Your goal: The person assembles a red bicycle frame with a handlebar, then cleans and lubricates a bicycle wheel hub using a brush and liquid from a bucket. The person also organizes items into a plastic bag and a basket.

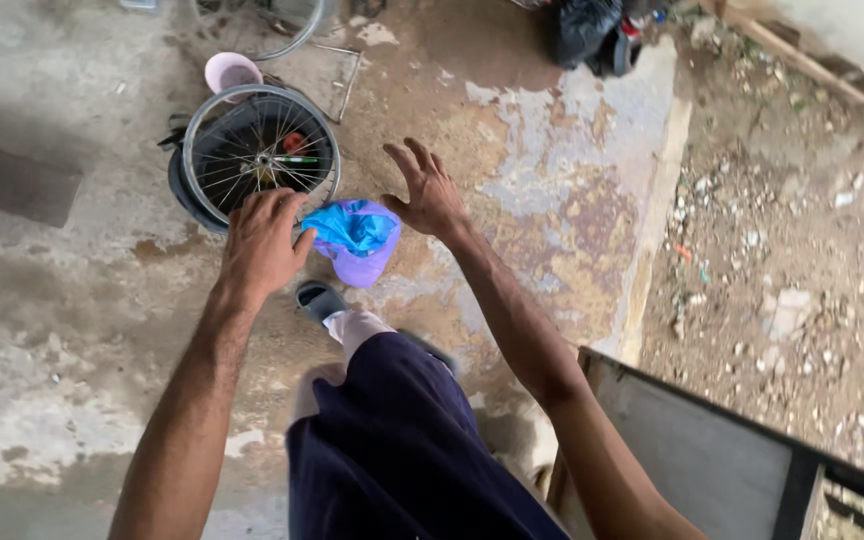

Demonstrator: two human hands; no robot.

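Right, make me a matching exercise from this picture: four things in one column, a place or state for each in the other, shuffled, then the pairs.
Things:
1. left hand
2. right hand
3. pink bowl
4. black bag

Places or states:
A. lying at the top edge by the dirt
B. fingers spread, touching nothing
C. just beyond the wheel
D. on the rim of the spoked wheel, beside the blue bag in the purple container

Pairs: 1-D, 2-B, 3-C, 4-A
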